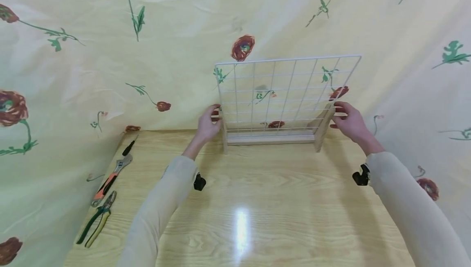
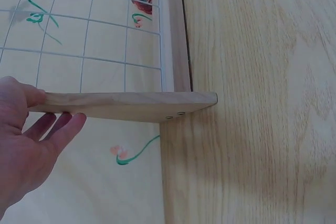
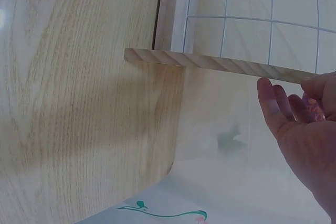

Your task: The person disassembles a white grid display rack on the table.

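Observation:
A wooden rack with a white wire grid [image 1: 287, 59] stands at the table's far edge, the grid leaning back toward the patterned backdrop. A wooden crossbar [image 1: 270, 139] joins its two side panels low down. On the left, my left hand [image 1: 209, 124] pinches the left side panel [image 2: 126, 99], thumb over its edge and fingers beneath in the left wrist view. Two small holes or screw heads [image 2: 175, 115] show near that panel's foot. My right hand [image 1: 351, 122] holds the upper part of the right side panel [image 3: 220, 64], thumb at its edge and fingers along the outer face.
Along the left edge of the wood-grain table [image 1: 279, 201] lie a screwdriver [image 1: 128, 148], an adjustable wrench [image 1: 112, 179] and pliers [image 1: 96, 222]. A flower-patterned backdrop [image 1: 184, 46] rises behind the table and along both sides.

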### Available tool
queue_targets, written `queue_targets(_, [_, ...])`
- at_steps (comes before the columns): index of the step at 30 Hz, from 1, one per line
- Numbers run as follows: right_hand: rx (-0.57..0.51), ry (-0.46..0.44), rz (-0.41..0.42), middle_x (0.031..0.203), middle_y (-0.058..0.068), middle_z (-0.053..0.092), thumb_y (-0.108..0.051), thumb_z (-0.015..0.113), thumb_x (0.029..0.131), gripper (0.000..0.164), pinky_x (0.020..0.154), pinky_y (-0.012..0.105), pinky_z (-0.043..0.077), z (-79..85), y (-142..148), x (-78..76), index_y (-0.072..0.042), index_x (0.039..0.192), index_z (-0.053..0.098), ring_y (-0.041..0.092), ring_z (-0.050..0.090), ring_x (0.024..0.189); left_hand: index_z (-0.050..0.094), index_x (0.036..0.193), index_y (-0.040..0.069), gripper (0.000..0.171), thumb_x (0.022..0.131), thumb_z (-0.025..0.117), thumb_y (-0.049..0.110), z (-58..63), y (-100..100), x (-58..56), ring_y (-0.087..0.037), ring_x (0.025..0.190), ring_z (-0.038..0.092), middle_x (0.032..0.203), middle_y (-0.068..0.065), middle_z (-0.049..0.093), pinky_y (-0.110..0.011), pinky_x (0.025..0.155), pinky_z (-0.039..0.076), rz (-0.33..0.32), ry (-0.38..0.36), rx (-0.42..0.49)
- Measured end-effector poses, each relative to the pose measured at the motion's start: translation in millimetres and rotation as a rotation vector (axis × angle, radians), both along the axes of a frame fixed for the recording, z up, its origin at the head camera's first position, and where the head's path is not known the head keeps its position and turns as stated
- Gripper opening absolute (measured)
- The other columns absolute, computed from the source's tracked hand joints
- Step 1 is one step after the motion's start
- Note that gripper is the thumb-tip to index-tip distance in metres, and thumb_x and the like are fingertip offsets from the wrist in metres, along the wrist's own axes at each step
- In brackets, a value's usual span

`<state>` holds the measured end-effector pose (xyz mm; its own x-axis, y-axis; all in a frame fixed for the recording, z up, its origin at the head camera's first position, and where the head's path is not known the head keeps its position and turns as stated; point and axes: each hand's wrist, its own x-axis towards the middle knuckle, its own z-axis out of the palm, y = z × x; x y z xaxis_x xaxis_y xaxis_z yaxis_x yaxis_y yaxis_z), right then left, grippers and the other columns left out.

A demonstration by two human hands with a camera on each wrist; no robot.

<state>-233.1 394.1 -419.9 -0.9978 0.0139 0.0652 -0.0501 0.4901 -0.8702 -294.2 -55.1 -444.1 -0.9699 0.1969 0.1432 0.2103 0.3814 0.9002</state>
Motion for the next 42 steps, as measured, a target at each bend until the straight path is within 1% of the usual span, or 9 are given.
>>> queue_targets(1, [-0.005, -0.003, 0.003, 0.139, 0.039, 0.037, -0.001, 0.046, 0.103, 0.052, 0.075, 0.019, 0.058, 0.1, -0.1, -0.4, 0.011, 0.149, 0.026, 0.043, 0.052, 0.113, 0.046, 0.145, 0.003, 0.057, 0.091, 0.059, -0.010, 0.1, 0.5, -0.4, -0.040, 0.110, 0.062, 0.128, -0.026, 0.056, -0.040, 0.090, 0.057, -0.003, 0.004, -0.005])
queue_targets(3, [-0.004, -0.004, 0.002, 0.138, 0.039, 0.037, 0.000, 0.046, 0.103, 0.052, 0.076, 0.019, 0.058, -0.4, 0.1, -1.1, 0.011, 0.149, 0.026, 0.048, 0.048, 0.115, 0.045, 0.145, 0.003, 0.057, 0.091, 0.059, -0.011, 0.2, 1.5, -0.7, -0.040, 0.110, 0.062, 0.128, -0.025, 0.056, -0.039, 0.090, 0.057, -0.008, 0.003, -0.012])
queue_targets(10, [0.012, -0.001, 0.012, 0.136, 0.042, 0.038, 0.004, 0.043, 0.101, 0.053, 0.075, 0.017, 0.057, 1.4, -0.2, -5.0, 0.011, 0.150, 0.024, 0.052, 0.048, 0.114, 0.046, 0.144, 0.003, 0.056, 0.092, 0.059, -0.010, 0.6, 1.6, 0.4, -0.040, 0.110, 0.062, 0.127, -0.025, 0.057, -0.039, 0.091, 0.056, -0.003, 0.010, -0.028])
queue_targets(15, [0.035, 0.003, 0.025, 0.134, 0.043, 0.038, 0.005, 0.043, 0.101, 0.054, 0.074, 0.019, 0.058, 4.8, -2.0, -6.3, 0.010, 0.151, 0.024, 0.056, 0.048, 0.114, 0.046, 0.144, 0.002, 0.055, 0.092, 0.059, -0.010, -1.1, 1.3, 0.2, -0.040, 0.108, 0.062, 0.126, -0.026, 0.058, -0.040, 0.089, 0.057, -0.001, 0.011, -0.027])
queue_targets(21, [0.061, 0.002, 0.043, 0.134, 0.043, 0.039, 0.005, 0.043, 0.101, 0.054, 0.072, 0.018, 0.058, 4.4, -0.3, -9.5, 0.010, 0.151, 0.024, 0.057, 0.049, 0.114, 0.047, 0.142, 0.002, 0.053, 0.092, 0.058, -0.010, -1.9, 1.6, 0.0, -0.040, 0.107, 0.062, 0.125, -0.025, 0.059, -0.041, 0.090, 0.057, 0.014, 0.023, -0.021])
queue_targets(24, [0.071, 0.007, 0.046, 0.133, 0.043, 0.040, 0.007, 0.043, 0.100, 0.053, 0.071, 0.017, 0.058, 4.2, 0.3, -9.8, 0.010, 0.151, 0.025, 0.056, 0.050, 0.113, 0.048, 0.141, 0.001, 0.052, 0.091, 0.058, -0.012, -3.1, 2.2, -0.8, -0.040, 0.108, 0.062, 0.127, -0.025, 0.058, -0.040, 0.092, 0.056, 0.017, 0.032, -0.018])
queue_targets(30, [0.074, 0.010, 0.036, 0.130, 0.041, 0.043, 0.008, 0.044, 0.100, 0.052, 0.070, 0.016, 0.057, 2.5, 0.7, -9.6, 0.012, 0.149, 0.027, 0.053, 0.052, 0.109, 0.049, 0.139, -0.001, 0.051, 0.090, 0.058, -0.013, -4.4, 3.4, -0.5, -0.040, 0.106, 0.064, 0.128, -0.025, 0.059, -0.040, 0.092, 0.056, 0.019, 0.050, -0.014])
queue_targets(37, [0.068, 0.010, 0.041, 0.131, 0.042, 0.043, 0.008, 0.043, 0.100, 0.053, 0.072, 0.021, 0.059, 1.2, 1.5, -9.8, 0.012, 0.149, 0.026, 0.054, 0.052, 0.110, 0.050, 0.138, -0.002, 0.050, 0.090, 0.058, -0.014, -4.4, 3.7, -0.2, -0.041, 0.104, 0.065, 0.124, -0.026, 0.061, -0.040, 0.090, 0.057, 0.031, 0.060, -0.012])
queue_targets(42, [0.063, 0.004, 0.047, 0.132, 0.042, 0.042, 0.008, 0.043, 0.100, 0.054, 0.075, 0.024, 0.060, 1.2, 2.1, -8.9, 0.012, 0.150, 0.025, 0.055, 0.051, 0.112, 0.049, 0.139, -0.001, 0.051, 0.091, 0.058, -0.013, -3.8, 2.6, 1.6, -0.042, 0.104, 0.065, 0.123, -0.027, 0.061, -0.041, 0.090, 0.057, 0.019, 0.060, -0.028])
